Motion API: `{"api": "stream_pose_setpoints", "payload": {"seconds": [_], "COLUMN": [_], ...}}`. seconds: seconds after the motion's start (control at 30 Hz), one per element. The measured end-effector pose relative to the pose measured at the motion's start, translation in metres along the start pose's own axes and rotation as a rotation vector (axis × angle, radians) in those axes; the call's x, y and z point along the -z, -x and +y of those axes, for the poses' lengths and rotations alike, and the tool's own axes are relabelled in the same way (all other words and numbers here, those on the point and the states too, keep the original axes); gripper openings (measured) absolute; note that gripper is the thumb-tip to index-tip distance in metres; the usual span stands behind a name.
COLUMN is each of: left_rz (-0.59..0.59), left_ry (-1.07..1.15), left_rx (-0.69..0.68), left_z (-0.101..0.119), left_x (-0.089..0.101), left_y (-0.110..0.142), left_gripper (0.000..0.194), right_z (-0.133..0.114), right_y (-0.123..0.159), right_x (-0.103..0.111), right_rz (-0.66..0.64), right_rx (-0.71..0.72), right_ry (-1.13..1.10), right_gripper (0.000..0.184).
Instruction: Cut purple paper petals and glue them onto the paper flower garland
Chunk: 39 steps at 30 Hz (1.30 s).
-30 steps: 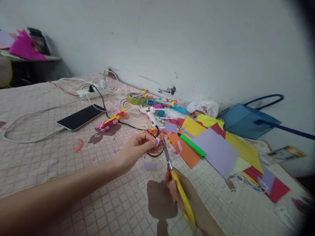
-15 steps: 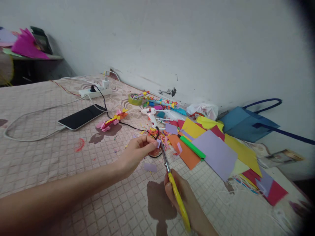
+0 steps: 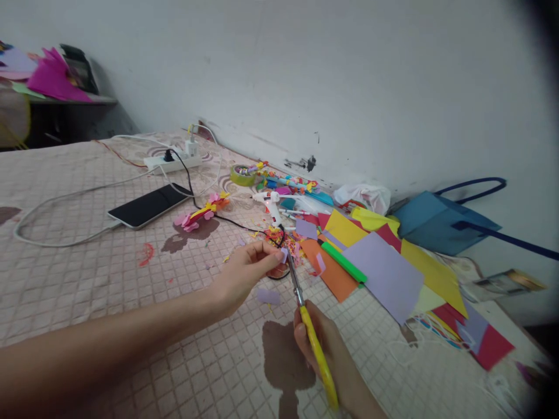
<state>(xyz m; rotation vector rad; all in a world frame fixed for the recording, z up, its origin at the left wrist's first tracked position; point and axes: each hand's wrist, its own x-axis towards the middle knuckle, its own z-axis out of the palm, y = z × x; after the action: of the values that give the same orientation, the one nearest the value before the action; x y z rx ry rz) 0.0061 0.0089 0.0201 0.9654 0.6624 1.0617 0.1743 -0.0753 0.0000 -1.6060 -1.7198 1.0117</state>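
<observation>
Between thumb and fingers, my left hand (image 3: 251,267) pinches a small piece of lilac paper (image 3: 284,255). My right hand (image 3: 321,334) grips scissors (image 3: 315,343) with yellow handles, their blades pointing away from me and close beside the lilac piece. Whether the blades touch the paper I cannot tell. Below my left fingers a lilac paper strip (image 3: 268,296) lies on the patterned cloth. Just beyond both hands is a heap of tiny coloured paper scraps (image 3: 276,235), and behind it a white glue gun (image 3: 271,205) with a black cord.
Coloured paper sheets (image 3: 384,273) and a green roll (image 3: 344,262) lie to the right, before a blue bag (image 3: 441,221). On the left are a phone (image 3: 151,205), a power strip (image 3: 172,164) and a pink-and-yellow paper flower stick (image 3: 203,213). Tape (image 3: 243,176) sits near the wall.
The whole view has shifted slightly. My left hand still pinches the lilac piece and my right hand still holds the scissors beside it, almost unmoved.
</observation>
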Motion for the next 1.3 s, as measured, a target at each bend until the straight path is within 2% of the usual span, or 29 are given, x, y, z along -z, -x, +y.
{"api": "stream_pose_setpoints", "payload": {"seconds": [0.4,0.57,0.67,0.83,0.97,1.3], "left_rz": [0.04,0.041,0.043,0.038,0.042,0.044], "left_ry": [0.005,0.014,0.016,0.014,0.003,-0.003], "left_rx": [0.031,0.034,0.033,0.028,0.023,0.014], "left_z": [0.003,0.004,0.004,0.004,0.003,0.0], "left_x": [-0.003,-0.004,-0.004,-0.004,-0.004,0.0], "left_y": [0.001,0.002,0.002,0.001,0.001,-0.002], "left_gripper": [0.021,0.021,0.02,0.02,0.02,0.02], "right_z": [-0.008,-0.009,-0.007,0.002,0.008,-0.006], "right_y": [-0.002,-0.002,-0.001,0.001,0.002,0.001], "right_x": [-0.003,-0.004,-0.003,-0.001,-0.002,-0.004], "right_rz": [0.031,0.024,0.01,-0.014,-0.034,0.004], "right_rx": [0.032,-0.03,-0.021,-0.015,-0.074,-0.055], "right_ry": [-0.039,-0.013,-0.002,-0.013,-0.048,-0.043], "right_gripper": [0.035,0.039,0.04,0.037,0.035,0.028]}}
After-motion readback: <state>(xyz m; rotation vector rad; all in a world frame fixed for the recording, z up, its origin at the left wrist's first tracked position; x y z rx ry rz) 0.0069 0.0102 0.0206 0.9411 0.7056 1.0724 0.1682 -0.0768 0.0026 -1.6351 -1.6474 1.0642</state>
